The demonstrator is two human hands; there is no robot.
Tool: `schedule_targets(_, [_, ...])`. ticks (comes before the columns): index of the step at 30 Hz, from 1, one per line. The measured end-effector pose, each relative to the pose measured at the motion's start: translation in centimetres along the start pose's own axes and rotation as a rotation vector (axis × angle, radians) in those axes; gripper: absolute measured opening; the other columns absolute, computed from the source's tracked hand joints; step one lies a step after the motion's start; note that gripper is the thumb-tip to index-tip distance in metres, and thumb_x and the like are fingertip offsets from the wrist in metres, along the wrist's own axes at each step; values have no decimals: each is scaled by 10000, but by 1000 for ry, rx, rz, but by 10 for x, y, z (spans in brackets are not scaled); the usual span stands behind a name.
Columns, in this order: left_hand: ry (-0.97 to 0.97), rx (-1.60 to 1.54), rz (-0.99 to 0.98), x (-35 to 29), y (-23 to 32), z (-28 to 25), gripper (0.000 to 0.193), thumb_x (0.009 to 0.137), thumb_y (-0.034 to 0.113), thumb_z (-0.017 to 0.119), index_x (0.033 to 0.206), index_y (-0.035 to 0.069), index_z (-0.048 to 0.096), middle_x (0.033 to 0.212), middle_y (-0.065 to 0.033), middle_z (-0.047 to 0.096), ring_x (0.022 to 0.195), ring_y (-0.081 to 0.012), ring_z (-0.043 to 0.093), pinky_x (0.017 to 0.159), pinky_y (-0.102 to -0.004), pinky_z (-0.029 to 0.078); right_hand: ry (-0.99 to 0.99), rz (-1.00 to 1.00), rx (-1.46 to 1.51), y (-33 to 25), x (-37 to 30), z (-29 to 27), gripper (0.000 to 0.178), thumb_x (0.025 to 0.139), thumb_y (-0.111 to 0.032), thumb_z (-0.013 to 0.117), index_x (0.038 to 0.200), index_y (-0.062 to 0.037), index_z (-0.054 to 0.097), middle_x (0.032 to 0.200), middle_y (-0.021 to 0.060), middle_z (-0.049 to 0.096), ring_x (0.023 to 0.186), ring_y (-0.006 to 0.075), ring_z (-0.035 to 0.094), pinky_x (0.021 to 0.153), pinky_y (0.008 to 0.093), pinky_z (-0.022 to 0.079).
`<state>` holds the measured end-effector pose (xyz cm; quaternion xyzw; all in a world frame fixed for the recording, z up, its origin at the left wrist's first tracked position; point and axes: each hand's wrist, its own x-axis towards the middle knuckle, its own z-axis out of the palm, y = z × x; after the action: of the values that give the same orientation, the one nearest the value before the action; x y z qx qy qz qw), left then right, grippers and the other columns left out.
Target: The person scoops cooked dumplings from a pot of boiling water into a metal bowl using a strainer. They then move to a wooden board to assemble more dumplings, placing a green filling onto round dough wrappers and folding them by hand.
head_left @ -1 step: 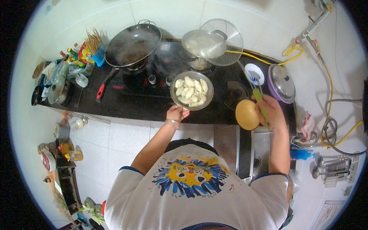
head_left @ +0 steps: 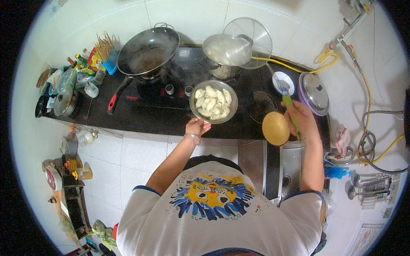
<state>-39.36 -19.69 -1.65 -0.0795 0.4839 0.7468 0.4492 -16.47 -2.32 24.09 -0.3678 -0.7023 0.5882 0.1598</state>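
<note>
My left hand [head_left: 197, 127] is closed on the near rim of a round metal bowl [head_left: 234, 106] full of pale dumplings [head_left: 211, 102]. My right hand [head_left: 304, 119] is wrapped around the green handle of a wire skimmer [head_left: 261, 32]. Its mesh disc is tilted over the far right side of a metal pot [head_left: 209, 45] with cloudy liquid inside. A yellow bowl [head_left: 275, 128] lies against my right fingers, and I cannot tell whether they grip it. Beneath the skimmer's handle sits a white bowl [head_left: 289, 79] with blue inside.
At left on the black counter [head_left: 98, 113], a steaming wok [head_left: 147, 51] rests on a burner. A lidded purple pot [head_left: 315, 91] stands at right, near a yellow hose [head_left: 326, 55]. Skewers, bottles and a lidded pan [head_left: 66, 102] crowd the left end; a sink [head_left: 292, 164] lies at right.
The skimmer's mesh has shifted slightly up and away from me. My right hand has moved a little to the right. My left hand and the dumpling bowl look almost unchanged.
</note>
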Motion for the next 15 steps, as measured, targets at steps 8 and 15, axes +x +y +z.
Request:
schedule_targets(8, [-46,-39,-5,3,0,-5,54,873,63,460,841,32,430,748,-102,534,660,-242,602,656,-387,539,188,-427,-883,6,118,-2,185,865,-172,469,939,-4,492,696,162,583,599,331,571,534,430,453])
schedule_targets(15, [24,-71,-8,2,2,-4,56,864,38,460,812,32,442,721,-111,538,669,-268,609,667,-415,539,211,-321,-1278,3,142,28,265,866,-198,449,1045,-3,429,839,209,598,758,390,594,623,484,477])
